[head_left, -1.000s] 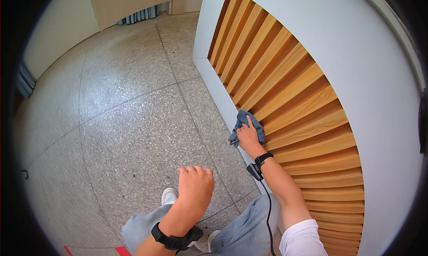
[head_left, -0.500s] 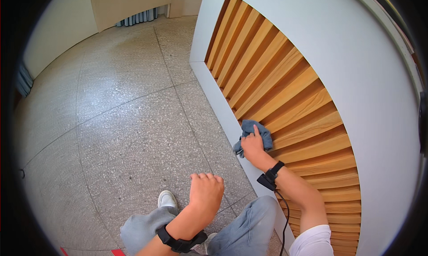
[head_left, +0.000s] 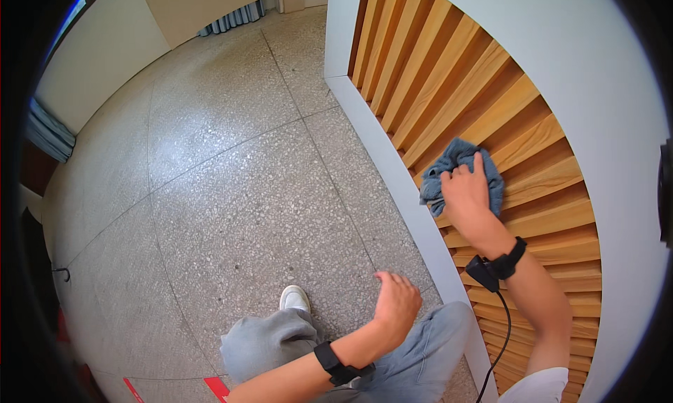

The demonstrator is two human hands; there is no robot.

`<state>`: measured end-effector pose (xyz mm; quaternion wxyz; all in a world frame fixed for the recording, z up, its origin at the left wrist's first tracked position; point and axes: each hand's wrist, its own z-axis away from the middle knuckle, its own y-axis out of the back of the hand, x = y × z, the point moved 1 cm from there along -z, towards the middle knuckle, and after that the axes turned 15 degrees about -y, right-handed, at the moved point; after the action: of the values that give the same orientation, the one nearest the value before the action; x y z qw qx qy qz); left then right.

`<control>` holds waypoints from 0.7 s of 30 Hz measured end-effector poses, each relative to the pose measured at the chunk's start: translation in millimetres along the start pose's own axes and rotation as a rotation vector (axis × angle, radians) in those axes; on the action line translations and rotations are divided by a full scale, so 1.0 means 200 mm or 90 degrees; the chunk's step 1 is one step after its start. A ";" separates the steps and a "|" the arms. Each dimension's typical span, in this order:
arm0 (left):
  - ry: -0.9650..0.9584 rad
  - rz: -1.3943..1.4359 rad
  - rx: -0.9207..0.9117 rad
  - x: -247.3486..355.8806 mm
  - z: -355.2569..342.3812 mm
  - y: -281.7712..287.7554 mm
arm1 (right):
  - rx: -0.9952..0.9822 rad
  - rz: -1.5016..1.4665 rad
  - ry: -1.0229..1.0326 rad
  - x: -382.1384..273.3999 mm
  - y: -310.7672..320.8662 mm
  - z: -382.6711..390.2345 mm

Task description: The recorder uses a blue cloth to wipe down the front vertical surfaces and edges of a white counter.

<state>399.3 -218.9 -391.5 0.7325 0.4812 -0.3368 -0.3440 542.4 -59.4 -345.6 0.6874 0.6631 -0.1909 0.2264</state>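
Observation:
A grey-blue cloth (head_left: 457, 152), bunched up, lies against the wooden slats (head_left: 522, 126) of a panel on my right. My right hand (head_left: 468, 192) presses on it from above, the index finger stretched along the fabric and the other fingers bent into it. The cloth spans several slats close to the panel's lower white edge. My left hand (head_left: 397, 305) hangs over my knee with its fingers loosely bent and its thumb apart. Nothing shows in it, though its palm is hidden.
A white frame (head_left: 410, 217) surrounds the slats. A black cable (head_left: 506, 326) runs down from my right wristband. Speckled stone floor (head_left: 266, 206) spreads to the left, with red strips (head_left: 216, 387) near the bottom. Blue curtains (head_left: 52, 133) hang at the far left.
My right hand and the cloth have moved up and inward over the slats, away from the lower white edge. My left hand stays near my knee. The view has shifted.

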 end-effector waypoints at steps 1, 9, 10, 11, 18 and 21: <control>-0.049 0.051 0.010 0.05 -0.01 -0.01 | -0.036 0.003 0.018 -0.10 -0.12 -0.02; -0.046 0.081 -0.072 0.19 0.08 -0.04 | 0.005 -0.032 0.037 -0.42 -0.75 0.01; -0.030 0.085 -0.079 0.16 0.11 -0.05 | 0.007 -0.034 0.046 -0.42 -0.74 0.02; -0.018 0.088 -0.085 0.13 0.14 -0.05 | 0.027 -0.056 0.079 -0.40 -0.74 0.03; 0.020 0.015 -0.134 0.07 0.20 -0.01 | 0.059 -0.116 0.125 -0.40 -0.77 0.10; -0.051 -0.010 -0.082 0.15 0.16 0.00 | 0.092 -0.109 0.134 -0.37 -0.79 0.11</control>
<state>388.8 -257.8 -376.3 0.7452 0.4217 -0.3392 -0.3896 570.6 -88.6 -516.1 0.6708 0.6974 -0.0437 0.2485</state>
